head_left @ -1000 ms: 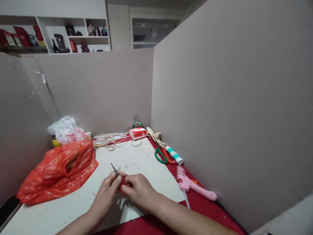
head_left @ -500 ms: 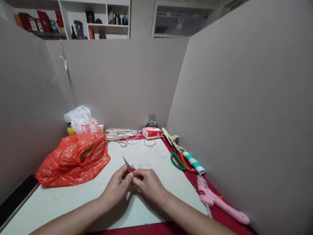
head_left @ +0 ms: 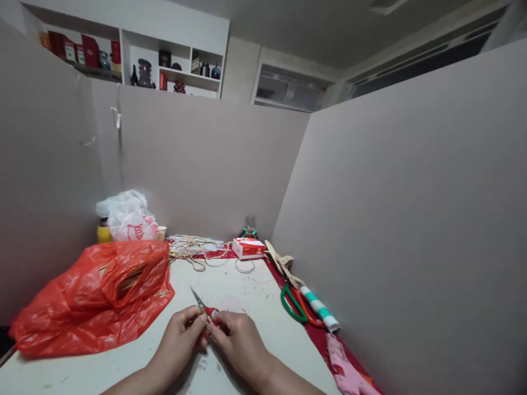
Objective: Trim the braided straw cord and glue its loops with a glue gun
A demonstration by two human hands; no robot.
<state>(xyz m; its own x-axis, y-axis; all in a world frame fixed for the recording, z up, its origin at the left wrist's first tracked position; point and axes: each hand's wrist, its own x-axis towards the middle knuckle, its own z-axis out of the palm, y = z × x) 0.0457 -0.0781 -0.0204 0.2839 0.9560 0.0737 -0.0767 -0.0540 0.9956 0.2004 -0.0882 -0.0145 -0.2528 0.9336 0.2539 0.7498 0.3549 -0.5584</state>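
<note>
Small red-handled scissors (head_left: 212,312) are between my two hands above the white board, the pointed metal blade aimed up and to the left. My right hand (head_left: 242,339) is closed around the red handle side. Beside it, my left hand (head_left: 178,336) is closed, thumb and forefinger pinched against the scissors near the pivot. The fingertips of both hands almost meet. Whether something small is also pinched between them is hidden.
A red plastic bag (head_left: 82,302) fills the left side. Behind lie tangled cord (head_left: 191,248), a red-and-white box (head_left: 248,248) and a wire ring (head_left: 245,267). Along the right partition are green-handled scissors (head_left: 293,307), a striped roll (head_left: 320,308) and a pink glue gun (head_left: 346,365).
The view has tilted up and shifted, so the table things sit lower in the picture. Both hands still hold the scissors, with slightly more of the red handle showing.
</note>
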